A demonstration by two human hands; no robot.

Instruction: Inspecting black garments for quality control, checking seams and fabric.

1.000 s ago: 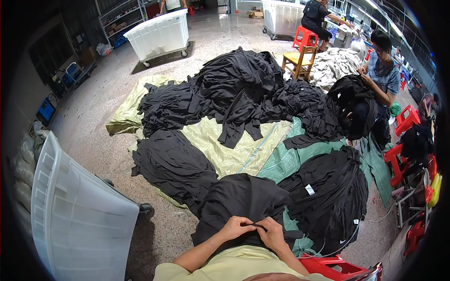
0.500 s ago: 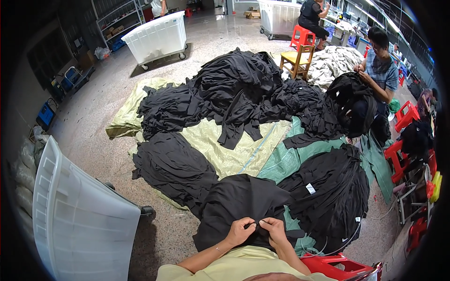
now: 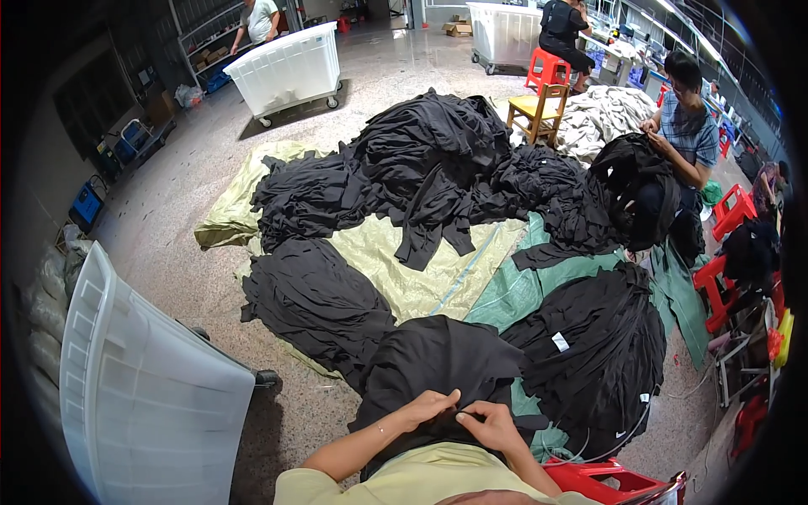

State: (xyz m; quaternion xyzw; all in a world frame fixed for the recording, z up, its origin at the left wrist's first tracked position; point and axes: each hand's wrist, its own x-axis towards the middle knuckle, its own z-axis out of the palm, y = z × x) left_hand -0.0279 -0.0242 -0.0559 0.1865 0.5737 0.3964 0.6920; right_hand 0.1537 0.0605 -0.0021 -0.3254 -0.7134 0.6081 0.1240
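A black garment [image 3: 438, 358] lies draped over my lap, its kind hidden by the folds. My left hand [image 3: 427, 410] is closed on the fabric near its close edge, thumb and fingers pressed together. Just to the right, my right hand [image 3: 490, 422] pinches the same cloth between thumb and forefinger. A small gap separates the two hands. Whatever detail of the cloth lies between the fingertips is too small to make out. Beside my right hand a heap of black garments [image 3: 598, 345] with small white labels spreads over green sheeting [image 3: 509, 286].
A large white wheeled bin [image 3: 160, 387] stands close on the left, another [image 3: 290, 71] farther off beside a standing person. Black garment piles [image 3: 429, 143] lie ahead on yellowish sheeting [image 3: 379, 252]. A seated co-worker [image 3: 686, 126] handles black cloth. A red stool [image 3: 606, 480] is at my right.
My left hand has tilted flatter, and my right hand has shifted slightly down and right along the cloth. The person behind the far bin has come further into view.
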